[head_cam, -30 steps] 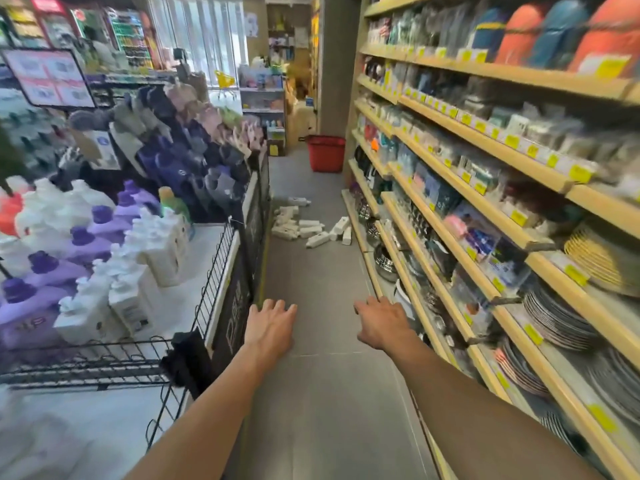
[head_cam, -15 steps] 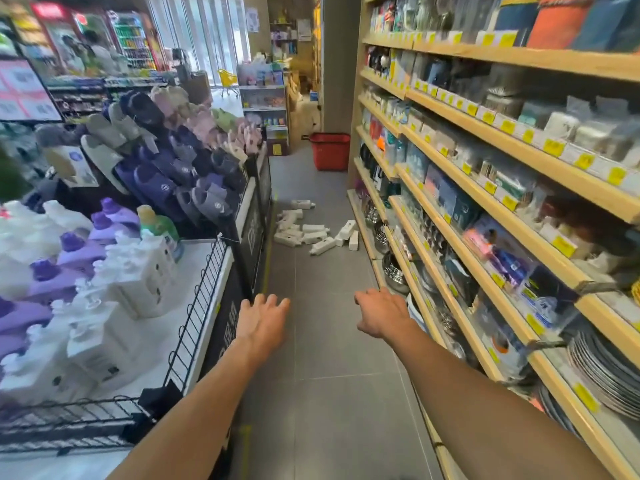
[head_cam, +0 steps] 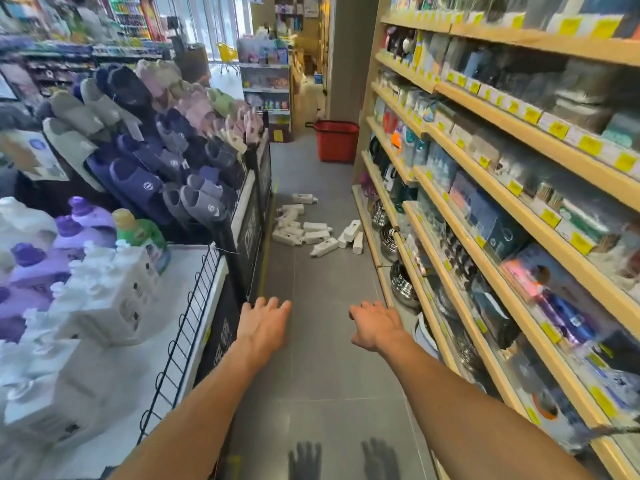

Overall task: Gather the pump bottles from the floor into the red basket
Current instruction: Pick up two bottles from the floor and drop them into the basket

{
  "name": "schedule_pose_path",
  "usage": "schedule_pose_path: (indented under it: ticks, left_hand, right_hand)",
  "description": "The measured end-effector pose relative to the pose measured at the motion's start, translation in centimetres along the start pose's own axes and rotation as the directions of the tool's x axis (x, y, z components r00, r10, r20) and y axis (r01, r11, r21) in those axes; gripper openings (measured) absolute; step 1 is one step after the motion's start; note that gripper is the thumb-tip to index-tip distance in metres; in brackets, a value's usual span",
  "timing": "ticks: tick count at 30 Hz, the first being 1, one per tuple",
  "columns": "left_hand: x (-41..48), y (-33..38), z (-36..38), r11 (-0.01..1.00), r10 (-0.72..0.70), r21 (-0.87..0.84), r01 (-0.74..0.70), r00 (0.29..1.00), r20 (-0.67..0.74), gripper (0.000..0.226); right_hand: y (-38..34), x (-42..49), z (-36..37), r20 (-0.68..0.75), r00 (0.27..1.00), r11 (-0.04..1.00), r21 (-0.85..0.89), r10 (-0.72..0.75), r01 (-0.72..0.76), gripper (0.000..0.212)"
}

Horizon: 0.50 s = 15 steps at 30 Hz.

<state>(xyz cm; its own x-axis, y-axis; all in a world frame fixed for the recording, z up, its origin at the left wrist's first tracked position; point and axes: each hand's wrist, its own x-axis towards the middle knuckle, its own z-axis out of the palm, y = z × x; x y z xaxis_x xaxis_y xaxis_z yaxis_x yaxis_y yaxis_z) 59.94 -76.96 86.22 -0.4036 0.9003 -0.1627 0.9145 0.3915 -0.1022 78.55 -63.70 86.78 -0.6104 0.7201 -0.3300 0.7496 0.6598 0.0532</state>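
left grip [head_cam: 265,323]: open, fingers straight, palm down, holds nothing; held out over the floor [head_cam: 325,368], just by the display corner.
right grip [head_cam: 375,325]: open, fingers loosely bent, palm down, holds nothing; out front, near the low shelf edge on the right.
bottles [head_cam: 316,226]: white, lying on their sides on the floor mid-aisle, well ahead of both grips; most bunched & touching on the left side by the display base, a few nearer the right shelf base, one apart at the far end.
basket [head_cam: 337,142]: red, upright on the floor further down the aisle, past the bottles, beside the end of the right shelving; black handle sticks out on its left; inside not visible from here, can't tell contents.
tabletop [head_cam: 180,282]: on the left, wire rail [head_cam: 187,327] round its edge; carries white pump stock [head_cam: 114,299] standing upright, purple jugs [head_cam: 38,268] behind, one green bottle [head_cam: 142,235] w/ yellowish cap.
slipper rack [head_cam: 166,161]: past the tabletop; rows of purple, grey & pink slippers.
shelves [head_cam: 531,114]: right side, wood w/ yellow price tags, packed goods, mostly blurred; steel pots [head_cam: 403,282] on the bottom level.
shadows [head_cam: 304,460]: two hand shadows on the floor at the bottom edge.
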Motion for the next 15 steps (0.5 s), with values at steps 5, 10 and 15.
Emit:
schedule_pose_path:
  ticks: [5, 10, 15]
  left_hand:
    - [6.8, -2.9, -1.7, 1.0, 0.026, 0.013, -0.025, 0.997, -0.069, 0.058]
    - [12.8, -4.5, -2.7, 0.998, 0.035, 0.049, -0.031, 0.997, -0.069, 0.055]
    - [19.4, -5.0, -3.9, 0.997, 0.053, 0.059, -0.048, 0.996, -0.076, 0.058]
  right_hand:
    - [-1.6, 6.1, -3.1, -0.037, 0.999, 1.0, 0.03, -0.008, 0.009, 0.052]
    - [-1.2, 11.1, -5.9, -0.056, 0.998, 0.999, 0.039, 0.01, -0.007, 0.055]
    - [1.5, 16.4, -8.3, -0.049, 0.998, 0.998, 0.045, 0.048, -0.045, 0.055]
